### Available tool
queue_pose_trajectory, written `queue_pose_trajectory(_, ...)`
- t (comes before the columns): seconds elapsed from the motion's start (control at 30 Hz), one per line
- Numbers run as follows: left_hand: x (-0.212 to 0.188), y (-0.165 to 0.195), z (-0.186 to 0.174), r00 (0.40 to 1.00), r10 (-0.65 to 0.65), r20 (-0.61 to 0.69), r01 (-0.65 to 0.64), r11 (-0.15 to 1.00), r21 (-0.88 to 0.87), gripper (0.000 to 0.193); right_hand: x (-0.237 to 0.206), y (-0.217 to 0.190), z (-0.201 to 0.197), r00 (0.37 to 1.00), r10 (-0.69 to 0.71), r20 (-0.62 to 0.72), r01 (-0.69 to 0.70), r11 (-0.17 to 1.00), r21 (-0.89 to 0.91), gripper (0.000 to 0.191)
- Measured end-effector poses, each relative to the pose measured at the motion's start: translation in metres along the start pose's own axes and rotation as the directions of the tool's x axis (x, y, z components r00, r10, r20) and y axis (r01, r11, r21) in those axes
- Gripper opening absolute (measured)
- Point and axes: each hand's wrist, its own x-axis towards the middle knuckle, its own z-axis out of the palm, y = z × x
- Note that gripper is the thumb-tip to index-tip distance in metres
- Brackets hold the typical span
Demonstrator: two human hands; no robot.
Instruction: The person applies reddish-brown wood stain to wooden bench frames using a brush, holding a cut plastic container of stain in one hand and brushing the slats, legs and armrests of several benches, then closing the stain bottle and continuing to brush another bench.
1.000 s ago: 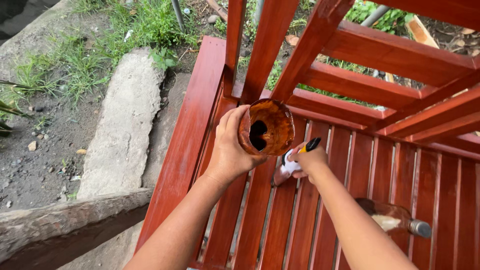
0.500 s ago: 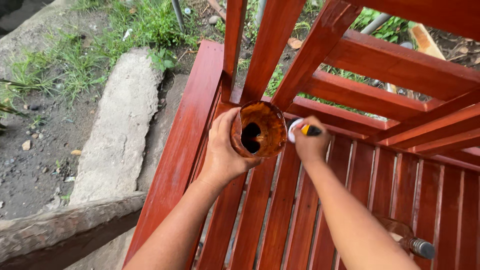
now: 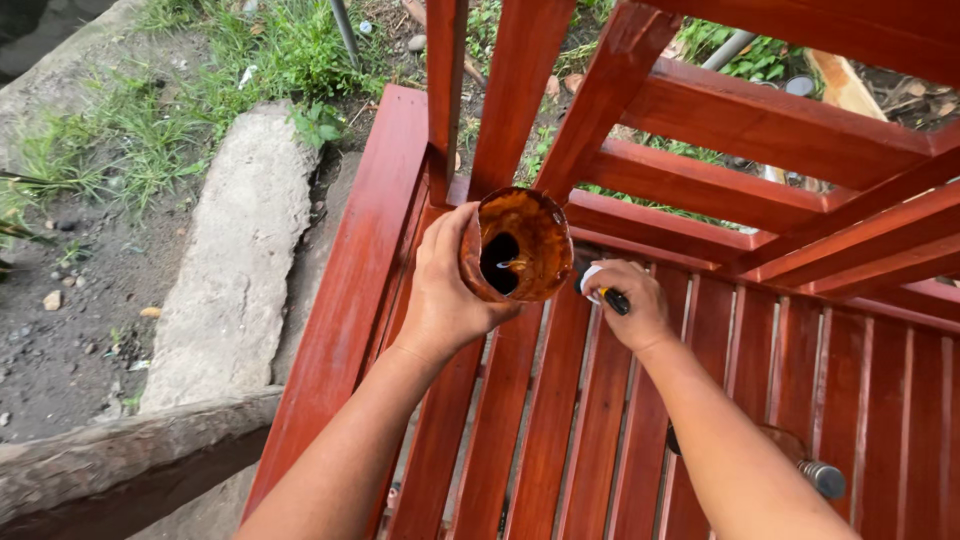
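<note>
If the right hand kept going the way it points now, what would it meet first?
The right hand points up and left with its brush handle. First in line is probably the stained cup in the left hand, though depth is unclear; otherwise the red slats beneath.

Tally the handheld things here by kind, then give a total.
Cut-off cup of brown stain, in left hand: 1
Brush, in right hand: 1
Bottle on the slats: 1
Total: 3
</note>
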Motion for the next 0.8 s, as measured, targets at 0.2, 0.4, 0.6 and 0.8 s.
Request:
queue_pose_trajectory(0.2, -0.003, 0.008, 0.007, 0.999, -0.042, 0.028, 0.042, 0.999, -0.010, 0.106, -0.028, -0.008, 0.007, 0.937, 0.199, 0.288, -0.182, 0.980, -0.084, 0.028)
queue_pose_trajectory(0.4, 0.000, 0.012, 0.011, 1.000, 0.006, 0.017, -0.006, 0.999, -0.035, 0.106, -0.024, -0.007, -0.037, 0.715, 0.420, 0.559, -0.526, 0.850, 0.035, 0.019)
queue_pose_trajectory(0.6, -0.004, 0.016, 0.013, 0.999, -0.016, 0.044, 0.018, 0.999, -0.050, 0.109, 0.008, 0.020, -0.039, 0.995, 0.098, -0.005, -0.098, 0.995, 0.024, 0.026)
queue_pose_trajectory(0.8, -0.009, 0.024, 0.019, 0.999, 0.004, 0.033, -0.003, 0.999, -0.037, 0.113, -0.017, 0.017, -0.020, 0.956, 0.199, 0.216, -0.176, 0.977, -0.120, 0.027)
